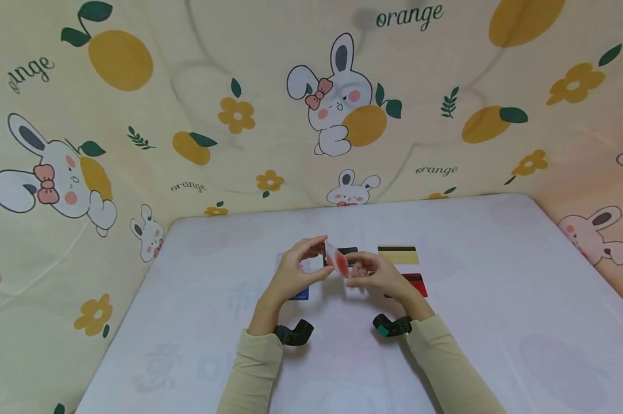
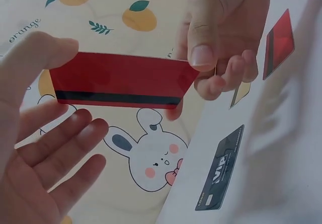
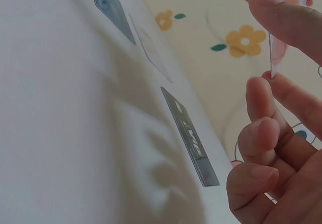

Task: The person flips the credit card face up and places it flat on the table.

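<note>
Between both hands, above the table, a red plastic card (image 1: 337, 260) is held up by its two ends. In the left wrist view this card (image 2: 121, 80) shows a plain red side with a black stripe along its lower edge. My left hand (image 1: 296, 270) pinches one end between thumb and forefinger, its other fingers spread loosely. My right hand (image 1: 381, 275) pinches the opposite end with thumb and forefinger, remaining fingers half curled. A black VIP card (image 2: 219, 171) lies on the table beyond the hands, partly hidden in the head view.
On the white table (image 1: 187, 322) lie a gold card (image 1: 398, 256) with a dark stripe and another red card (image 1: 416, 283) at right. A blue card (image 1: 301, 295) and a pale card (image 1: 305, 264) are partly covered by my left hand. A printed cloth (image 1: 301, 167) rises behind.
</note>
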Demonstrator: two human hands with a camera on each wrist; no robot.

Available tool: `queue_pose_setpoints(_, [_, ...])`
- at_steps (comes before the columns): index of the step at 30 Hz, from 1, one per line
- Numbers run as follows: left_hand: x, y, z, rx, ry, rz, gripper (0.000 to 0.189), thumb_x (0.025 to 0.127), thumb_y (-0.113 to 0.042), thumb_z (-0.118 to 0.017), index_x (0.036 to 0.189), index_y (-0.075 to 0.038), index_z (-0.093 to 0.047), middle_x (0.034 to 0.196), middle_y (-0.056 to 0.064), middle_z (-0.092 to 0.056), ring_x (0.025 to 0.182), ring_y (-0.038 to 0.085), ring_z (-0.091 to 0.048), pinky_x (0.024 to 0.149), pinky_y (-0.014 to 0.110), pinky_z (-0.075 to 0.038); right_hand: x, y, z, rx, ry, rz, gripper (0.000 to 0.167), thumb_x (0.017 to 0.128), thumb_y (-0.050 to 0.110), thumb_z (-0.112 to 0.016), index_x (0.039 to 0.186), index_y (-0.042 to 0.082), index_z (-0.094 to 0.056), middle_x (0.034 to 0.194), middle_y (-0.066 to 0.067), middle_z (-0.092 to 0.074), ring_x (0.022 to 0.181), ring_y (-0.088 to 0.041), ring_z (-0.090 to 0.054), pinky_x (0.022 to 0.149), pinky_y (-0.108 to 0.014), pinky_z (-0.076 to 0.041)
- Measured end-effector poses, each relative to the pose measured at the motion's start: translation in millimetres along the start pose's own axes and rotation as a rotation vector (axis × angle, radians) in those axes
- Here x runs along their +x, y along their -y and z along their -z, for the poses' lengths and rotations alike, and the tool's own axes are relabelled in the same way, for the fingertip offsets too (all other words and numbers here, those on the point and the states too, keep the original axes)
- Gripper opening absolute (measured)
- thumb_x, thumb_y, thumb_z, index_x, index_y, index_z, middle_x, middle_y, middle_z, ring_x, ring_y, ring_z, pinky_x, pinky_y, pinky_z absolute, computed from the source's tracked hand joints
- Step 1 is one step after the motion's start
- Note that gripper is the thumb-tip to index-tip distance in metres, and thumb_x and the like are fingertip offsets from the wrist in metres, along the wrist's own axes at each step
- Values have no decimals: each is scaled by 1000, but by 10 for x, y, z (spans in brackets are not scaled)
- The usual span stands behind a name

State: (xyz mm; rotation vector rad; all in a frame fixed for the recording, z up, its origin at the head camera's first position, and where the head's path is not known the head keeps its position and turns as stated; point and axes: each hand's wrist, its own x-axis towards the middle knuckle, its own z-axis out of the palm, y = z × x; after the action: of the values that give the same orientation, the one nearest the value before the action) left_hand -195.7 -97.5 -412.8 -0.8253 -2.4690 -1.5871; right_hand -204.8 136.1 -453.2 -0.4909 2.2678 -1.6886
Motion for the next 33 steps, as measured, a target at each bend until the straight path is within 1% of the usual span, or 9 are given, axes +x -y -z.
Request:
queue_pose_setpoints(4, [10, 6, -1, 33, 1, 8, 60, 80, -12, -77, 135, -8, -54, 111, 13, -65, 104, 25, -64, 94, 39, -54, 0, -10, 35, 17, 10, 19, 57, 78, 10, -78, 129, 1, -55, 80, 0, -55, 67, -8, -49, 60, -20, -42])
queue_pose_setpoints(8, [1, 18, 7, 59, 0, 25, 60, 79, -12, -78, 134, -8, -55, 104, 13, -66, 95, 23, -65, 90, 40, -55, -4, -23, 47, 10, 11, 25, 57, 78, 11, -79, 129, 1, -55, 78, 0, -55, 65, -7, -48, 59, -19, -42])
queue_pose_setpoints(16, [6, 26, 28, 81, 19, 21, 58, 79, -12, -78, 133, -7, -56, 93, 16, -66, 83, 21, -60, 83, 41, -54, -14, -6, 85, -5, 3, 9, 57, 77, 11, -79, 128, 1, -55, 76, 3, -55, 64, -6, -48, 57, -18, -41])
queue_pose_setpoints(19, [2, 36, 39, 100, 30, 30, 57, 79, -13, -78, 132, -7, -57, 87, 15, -65, 80, 19, -58, 78, 35, -54, -21, -11, 108, 1, 1, 0, 58, 77, 9, -79, 129, 0, -54, 76, 3, -55, 64, -6, -48, 58, -19, -41])
queue_pose_setpoints(22, [-4, 40, 51, 120, 42, 41, 56, 78, -13, -78, 130, -7, -58, 83, 12, -62, 76, 16, -55, 72, 28, -51, -25, -20, 133, -3, -7, -13, 60, 77, 8, -79, 130, -1, -53, 77, 3, -55, 65, -6, -48, 59, -19, -41])
queue_pose_setpoints(24, [-6, 50, 57, 126, 52, 48, 56, 78, -14, -78, 129, -5, -58, 82, 11, -61, 74, 15, -54, 70, 27, -50, -28, -25, 149, -8, -11, -16, 60, 77, 9, -79, 131, -1, -53, 77, 2, -55, 66, -6, -48, 59, -19, -41])
queue_pose_setpoints(29, [-10, 56, 81, 137, 88, 101, 57, 79, -14, -78, 130, -2, -56, 81, 14, -59, 73, 14, -51, 71, 33, -50, -25, -33, 176, -20, -24, -17, 60, 76, 12, -80, 129, 0, -55, 75, 2, -54, 67, -8, -48, 58, -19, -41])
queue_pose_setpoints(31, [-11, 56, 89, 140, 102, 127, 57, 79, -14, -77, 130, -2, -56, 82, 16, -59, 74, 14, -50, 70, 30, -49, -27, -35, 186, -36, -30, -8, 60, 76, 12, -81, 129, 1, -56, 74, 3, -54, 67, -8, -48, 58, -19, -41])
queue_pose_setpoints(33, [-11, 67, 91, 142, 110, 140, 57, 79, -14, -77, 130, -2, -56, 82, 16, -58, 74, 14, -49, 70, 25, -46, -34, -34, 195, -52, -35, -7, 59, 76, 12, -81, 128, 2, -57, 74, 4, -54, 68, -9, -48, 58, -19, -42])
